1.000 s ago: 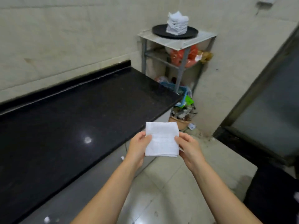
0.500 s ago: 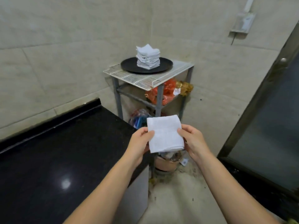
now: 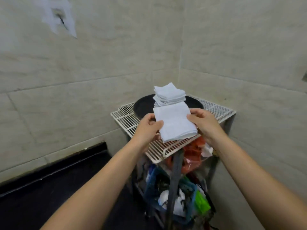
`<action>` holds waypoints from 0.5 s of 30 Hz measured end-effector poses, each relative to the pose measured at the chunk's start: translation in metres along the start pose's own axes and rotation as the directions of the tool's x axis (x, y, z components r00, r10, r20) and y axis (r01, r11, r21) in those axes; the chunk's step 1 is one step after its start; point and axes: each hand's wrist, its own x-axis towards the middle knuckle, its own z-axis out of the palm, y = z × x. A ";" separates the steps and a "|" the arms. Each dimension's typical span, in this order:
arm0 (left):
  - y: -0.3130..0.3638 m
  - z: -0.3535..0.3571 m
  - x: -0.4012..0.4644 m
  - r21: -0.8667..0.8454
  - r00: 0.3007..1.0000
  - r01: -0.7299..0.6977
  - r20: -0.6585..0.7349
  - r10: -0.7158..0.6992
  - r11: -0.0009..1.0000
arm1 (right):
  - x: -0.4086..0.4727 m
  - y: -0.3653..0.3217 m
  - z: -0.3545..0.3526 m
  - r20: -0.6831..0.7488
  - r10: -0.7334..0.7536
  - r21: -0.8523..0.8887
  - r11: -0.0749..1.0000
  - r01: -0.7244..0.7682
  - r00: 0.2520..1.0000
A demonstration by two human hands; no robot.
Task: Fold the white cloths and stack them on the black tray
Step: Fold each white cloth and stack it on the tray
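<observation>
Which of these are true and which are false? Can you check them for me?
1. Both hands hold one folded white cloth. True: the left hand and the right hand each pinch a side.
2. The black tray sits on the floor. False: it sits on a white wire shelf.
3. A pile of white cloths is on the tray. True.
4. The held cloth already lies on the pile. False: it is in front of the pile, not on it.
</observation>
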 end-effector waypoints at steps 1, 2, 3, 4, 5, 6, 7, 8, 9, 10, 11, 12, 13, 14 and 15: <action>0.007 0.006 0.023 0.010 1.000 -0.017 -0.023 0.018 1.000 | 0.030 -0.003 -0.004 0.032 -0.024 -0.015 1.000 0.024 0.999; 0.014 0.012 0.047 0.014 0.998 -0.032 -0.048 0.033 0.999 | 0.062 -0.006 -0.009 0.056 -0.041 -0.020 0.999 0.042 0.998; 0.021 0.019 0.070 -0.002 0.996 -0.034 -0.080 0.033 0.999 | 0.092 -0.010 -0.013 0.072 -0.043 -0.034 0.998 0.046 0.996; 0.029 0.026 0.092 -0.028 0.993 -0.027 -0.114 0.024 0.999 | 0.121 -0.016 -0.016 0.088 -0.037 -0.052 0.998 0.042 0.995; 0.036 0.032 0.115 -0.051 0.990 -0.021 -0.143 0.013 0.998 | 0.148 -0.021 -0.019 0.109 -0.033 -0.062 0.997 0.040 0.993; 0.042 0.038 0.137 -0.062 0.986 -0.016 -0.168 0.006 0.998 | 0.174 -0.025 -0.021 0.132 -0.034 -0.058 0.997 0.042 0.991; 0.047 0.042 0.158 -0.066 0.981 -0.009 -0.193 -0.004 0.998 | 0.199 -0.027 -0.022 0.160 -0.034 -0.053 0.998 0.043 0.987; 0.051 0.045 0.177 -0.072 0.975 0.003 -0.221 -0.019 0.997 | 0.221 -0.028 -0.022 0.194 -0.029 -0.049 0.998 0.040 0.980; 0.055 0.046 0.194 -0.082 0.967 0.017 -0.251 -0.037 0.996 | 0.242 -0.027 -0.021 0.227 -0.021 -0.048 0.998 0.033 0.974; 0.057 0.046 0.208 -0.089 0.959 0.036 -0.278 -0.060 0.995 | 0.261 -0.025 -0.019 0.255 -0.004 -0.052 0.998 0.018 0.967; 0.058 0.046 0.220 -0.088 0.951 0.060 -0.299 -0.084 0.994 | 0.276 -0.022 -0.016 0.277 0.016 -0.066 0.998 0.003 0.961; 0.056 0.045 0.229 -0.081 0.943 0.085 -0.314 -0.106 0.993 | 0.288 -0.018 -0.013 0.299 0.034 -0.081 0.997 -0.011 0.954; 0.053 0.043 0.236 -0.056 0.938 0.108 -0.326 -0.120 0.993 | 0.297 -0.012 -0.011 0.322 0.052 -0.095 0.995 -0.023 0.945; 0.048 0.042 0.239 -0.026 0.934 0.126 -0.335 -0.128 0.992 | 0.303 -0.006 -0.008 0.343 0.068 -0.106 0.994 -0.034 0.937; 0.043 0.041 0.241 -0.001 0.929 0.138 -0.345 -0.130 0.990 | 0.306 0.001 -0.007 0.363 0.080 -0.118 0.992 -0.040 0.928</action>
